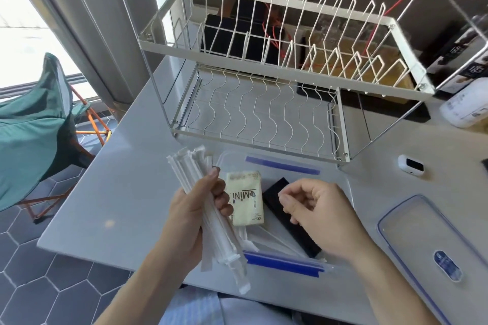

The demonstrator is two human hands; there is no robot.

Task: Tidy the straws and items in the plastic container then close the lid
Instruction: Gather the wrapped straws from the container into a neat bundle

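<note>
Paper-wrapped straws (208, 215) bundled in left hand (190, 221), fingers wrapped tight mid-length, above plastic container (284, 262) edge. Right hand (314, 215) loosely curled, empty, over container. Bundle likely light, slippery, crushable; hold at middle. Lid (420, 243) off, right.

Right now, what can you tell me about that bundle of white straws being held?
The bundle of straws is a thick handful of long straws in white paper wrappers, some ends flattened and sticking out unevenly. The left hand grips it around the middle, tilted, top end leaning away. It hangs over the left edge of the clear plastic container, not yet laid inside.
</note>
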